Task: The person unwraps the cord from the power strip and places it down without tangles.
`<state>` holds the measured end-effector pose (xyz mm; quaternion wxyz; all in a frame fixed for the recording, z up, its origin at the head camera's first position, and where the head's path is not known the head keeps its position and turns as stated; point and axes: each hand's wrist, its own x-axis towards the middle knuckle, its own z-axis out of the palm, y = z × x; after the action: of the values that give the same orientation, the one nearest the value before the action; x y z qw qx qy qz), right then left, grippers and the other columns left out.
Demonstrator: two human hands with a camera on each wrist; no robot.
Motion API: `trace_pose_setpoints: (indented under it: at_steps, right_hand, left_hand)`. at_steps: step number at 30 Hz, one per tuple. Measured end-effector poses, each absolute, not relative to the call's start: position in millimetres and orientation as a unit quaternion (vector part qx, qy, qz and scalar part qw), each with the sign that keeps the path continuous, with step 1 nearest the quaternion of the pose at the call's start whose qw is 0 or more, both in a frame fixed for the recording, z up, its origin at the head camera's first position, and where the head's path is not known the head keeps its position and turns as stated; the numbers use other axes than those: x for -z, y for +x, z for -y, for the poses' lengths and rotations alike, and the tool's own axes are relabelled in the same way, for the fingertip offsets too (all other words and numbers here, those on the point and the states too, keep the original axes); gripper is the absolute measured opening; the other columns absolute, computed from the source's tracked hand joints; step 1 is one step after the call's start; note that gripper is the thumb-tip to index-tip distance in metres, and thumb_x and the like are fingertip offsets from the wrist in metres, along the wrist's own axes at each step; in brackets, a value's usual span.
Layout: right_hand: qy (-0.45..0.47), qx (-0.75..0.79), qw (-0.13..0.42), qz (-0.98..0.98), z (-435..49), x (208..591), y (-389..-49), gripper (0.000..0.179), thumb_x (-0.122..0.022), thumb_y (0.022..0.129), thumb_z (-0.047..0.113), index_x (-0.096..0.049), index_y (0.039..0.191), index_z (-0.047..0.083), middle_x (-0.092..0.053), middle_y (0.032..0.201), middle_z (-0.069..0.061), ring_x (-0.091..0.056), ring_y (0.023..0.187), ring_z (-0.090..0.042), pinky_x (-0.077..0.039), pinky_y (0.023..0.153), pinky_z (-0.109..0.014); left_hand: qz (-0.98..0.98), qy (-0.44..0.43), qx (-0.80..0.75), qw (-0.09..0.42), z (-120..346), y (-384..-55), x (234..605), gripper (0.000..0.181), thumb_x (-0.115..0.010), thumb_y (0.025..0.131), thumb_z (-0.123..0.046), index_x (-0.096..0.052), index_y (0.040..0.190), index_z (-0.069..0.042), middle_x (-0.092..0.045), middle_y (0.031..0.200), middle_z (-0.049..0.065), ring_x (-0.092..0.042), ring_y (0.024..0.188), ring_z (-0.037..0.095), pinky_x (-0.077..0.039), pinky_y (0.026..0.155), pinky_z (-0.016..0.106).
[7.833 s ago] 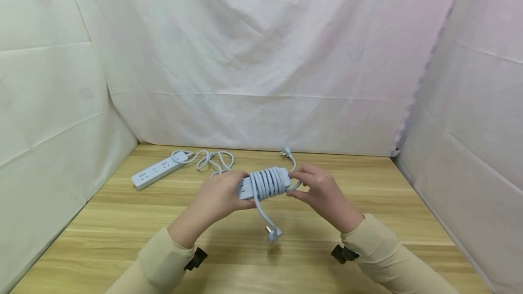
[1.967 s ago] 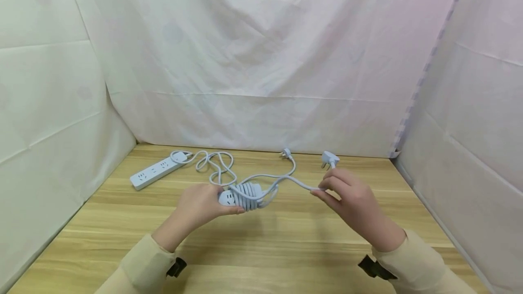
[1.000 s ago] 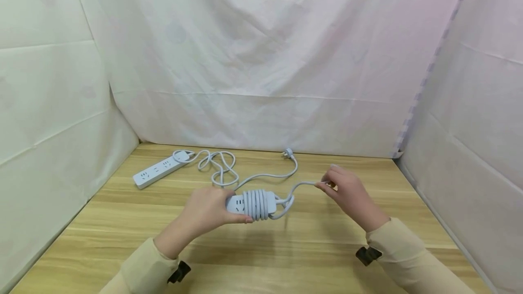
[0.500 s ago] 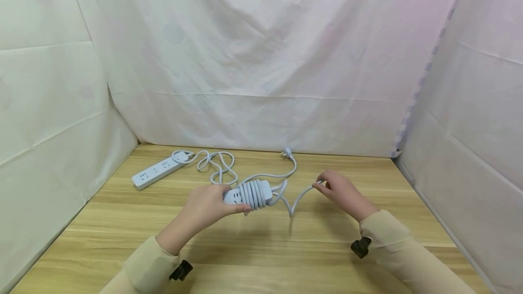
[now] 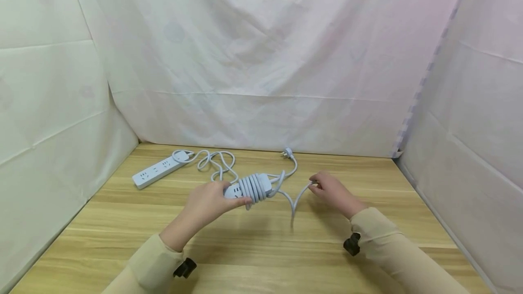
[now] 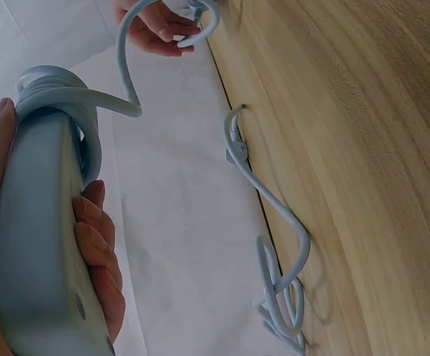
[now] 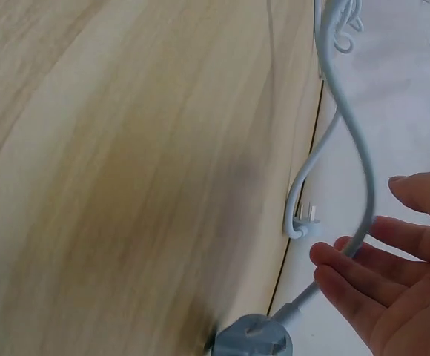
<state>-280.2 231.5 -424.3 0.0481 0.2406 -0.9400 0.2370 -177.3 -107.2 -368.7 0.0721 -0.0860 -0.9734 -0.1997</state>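
My left hand (image 5: 204, 205) grips one end of a white power strip (image 5: 266, 182), held above the table. Several turns of its cord (image 5: 252, 188) wrap around the strip's middle. A loose length of that cord (image 5: 301, 193) dips from the far end and reaches my right hand (image 5: 332, 193). In the right wrist view, the cord runs across my extended fingers (image 7: 356, 278), with the thumb apart from them. Just beyond the fingertips is the cord's plug (image 7: 252, 337), close to the tabletop. The left wrist view shows my fingers and thumb around the strip's body (image 6: 33, 245).
A second white power strip (image 5: 157, 170) lies at the back left. Its loosely looped cord (image 5: 222, 161) trails right to a plug (image 5: 288, 152) near the back edge. White cloth walls (image 5: 261, 58) enclose the wooden table (image 5: 253, 257) at the back and sides.
Earlier the plug hung short beside the wrapped strip; my right hand has since drawn the cord end rightward. Lately that hand has lowered and come left, and the loose cord sags more.
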Motion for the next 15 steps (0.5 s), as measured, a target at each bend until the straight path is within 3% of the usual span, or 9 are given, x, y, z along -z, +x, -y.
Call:
trace_pose_setpoints:
  at_steps: [8,15]
  right_hand:
    - [0.225,-0.252,0.006,0.941,-228.9,427.1,-275.3,0.031,-0.06,0.097,0.014,-0.059,0.12,-0.007,-0.062,0.117,-0.021,-0.063,0.099,-0.03,-0.05,0.084,-0.046]
    - [0.229,-0.241,0.035,0.942,-222.3,415.3,-257.0,0.03,-0.062,0.096,0.017,-0.062,0.121,0.0,-0.062,0.12,-0.015,-0.06,0.107,-0.033,-0.048,0.088,-0.048]
  left_hand:
    - [0.973,-0.082,0.2,0.08,106.4,-183.7,372.7,0.063,-0.06,0.074,-0.077,-0.063,0.085,-0.015,-0.054,0.064,-0.003,-0.049,0.055,0.016,-0.037,0.047,0.031]
    - [0.972,-0.075,0.206,0.083,106.5,-185.4,372.7,0.063,-0.061,0.073,-0.077,-0.062,0.084,-0.015,-0.053,0.065,-0.003,-0.048,0.055,0.016,-0.036,0.047,0.032]
